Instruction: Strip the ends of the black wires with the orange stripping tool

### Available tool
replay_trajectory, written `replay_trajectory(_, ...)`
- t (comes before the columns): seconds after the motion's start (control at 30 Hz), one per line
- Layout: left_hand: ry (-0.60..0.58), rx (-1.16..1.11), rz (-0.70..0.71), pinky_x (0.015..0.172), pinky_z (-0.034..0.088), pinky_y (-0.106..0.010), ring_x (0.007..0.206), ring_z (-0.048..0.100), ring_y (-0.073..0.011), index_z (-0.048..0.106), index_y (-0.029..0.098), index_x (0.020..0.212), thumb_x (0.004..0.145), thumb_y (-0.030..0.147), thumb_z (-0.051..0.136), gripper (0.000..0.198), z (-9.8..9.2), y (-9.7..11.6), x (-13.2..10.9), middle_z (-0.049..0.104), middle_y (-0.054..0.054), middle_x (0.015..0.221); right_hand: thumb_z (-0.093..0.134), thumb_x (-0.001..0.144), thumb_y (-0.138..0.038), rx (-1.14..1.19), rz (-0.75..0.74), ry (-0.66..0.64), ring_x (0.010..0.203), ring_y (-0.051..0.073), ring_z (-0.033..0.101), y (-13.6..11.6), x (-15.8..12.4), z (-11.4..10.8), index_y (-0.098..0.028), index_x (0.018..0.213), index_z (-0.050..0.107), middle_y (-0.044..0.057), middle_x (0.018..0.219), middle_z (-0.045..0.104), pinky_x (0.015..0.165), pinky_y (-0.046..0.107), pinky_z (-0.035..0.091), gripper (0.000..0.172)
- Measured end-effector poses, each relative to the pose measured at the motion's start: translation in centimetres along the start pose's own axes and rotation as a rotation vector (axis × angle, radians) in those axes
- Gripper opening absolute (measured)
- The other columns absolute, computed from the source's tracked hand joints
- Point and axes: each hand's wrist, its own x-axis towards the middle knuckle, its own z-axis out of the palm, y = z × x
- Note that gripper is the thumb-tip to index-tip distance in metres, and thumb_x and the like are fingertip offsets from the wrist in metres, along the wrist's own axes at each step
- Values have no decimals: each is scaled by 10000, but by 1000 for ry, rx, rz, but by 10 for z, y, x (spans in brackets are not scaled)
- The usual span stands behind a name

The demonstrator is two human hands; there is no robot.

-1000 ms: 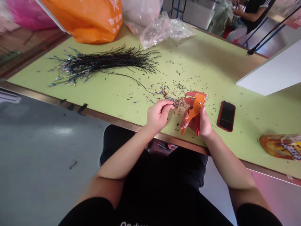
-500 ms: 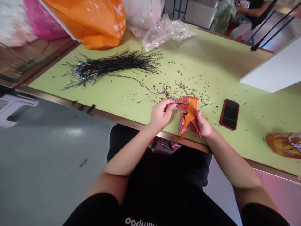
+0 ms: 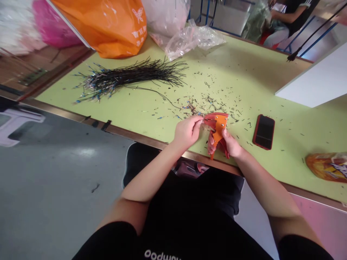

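Observation:
My right hand (image 3: pixel 230 143) is wrapped around the handles of an orange and red wire stripper (image 3: pixel 221 124), whose jaws point left. At those jaws, my left hand (image 3: pixel 188 130) pinches a thin dark wire (image 3: pixel 207 119); most of it is hidden by the fingers and the tool. Just beyond the hands lie scattered black insulation scraps (image 3: pixel 214 103) and a few small blue-tipped pieces. A large bundle of black wires (image 3: pixel 132 74) with blue ends rests farther back on the left, and two strands trail from it toward my hands.
A red-cased phone (image 3: pixel 264 131) lies right of my hands on the green table (image 3: pixel 287 162). An orange-labelled bottle (image 3: pixel 326 166) is at the right edge. Orange bag (image 3: pixel 119 29) and clear plastic (image 3: pixel 192 39) sit at the back. A white panel (image 3: pixel 314 79) stands right; a person (image 3: pixel 290 18) sits beyond.
The stripper's handles have been squeezed closer together in my right hand. The tool has shifted slightly left, and my left fingers are now right against its jaws.

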Motion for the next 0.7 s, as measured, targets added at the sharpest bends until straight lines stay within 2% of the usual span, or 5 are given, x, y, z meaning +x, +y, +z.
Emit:
replay_trajectory(0.13, -14, 12, -48, 820, 596, -268, 865, 778, -171, 743, 186, 1077, 1114, 366, 475, 325, 0, -1, 0, 824, -72, 1013, 605, 843, -931, -20, 11, 49, 524, 204, 600, 1, 0, 5, -232, 751, 634, -13, 569, 552, 569, 382, 568, 706)
replay_trajectory(0.27, -16, 19, -60, 760, 569, -268, 775, 747, -163, 730, 192, 1055, 1097, 326, 479, 288, 1, -1, 1, 813, -51, 964, 641, 839, -910, -24, -4, 106, 462, 165, 504, 2, 1, 14, -243, 688, 585, -37, 525, 487, 509, 350, 509, 686)
replay_trajectory(0.53, -30, 76, -82, 690, 510, -266, 755, 732, -166, 709, 203, 1020, 1068, 251, 465, 253, -1, 3, 4, 799, -32, 910, 699, 829, -872, -42, -61, 199, 369, 104, 360, 8, 3, 23, -243, 638, 485, -88, 460, 386, 392, 276, 365, 691)
replay_trajectory(0.7, 31, 52, -22, 687, 502, -277, 739, 709, -167, 682, 209, 952, 1054, 215, 446, 256, 3, 5, 6, 766, -29, 842, 666, 852, -878, -86, -137, 133, 387, 124, 426, 8, -1, 18, -233, 708, 578, -63, 490, 459, 407, 287, 412, 667)
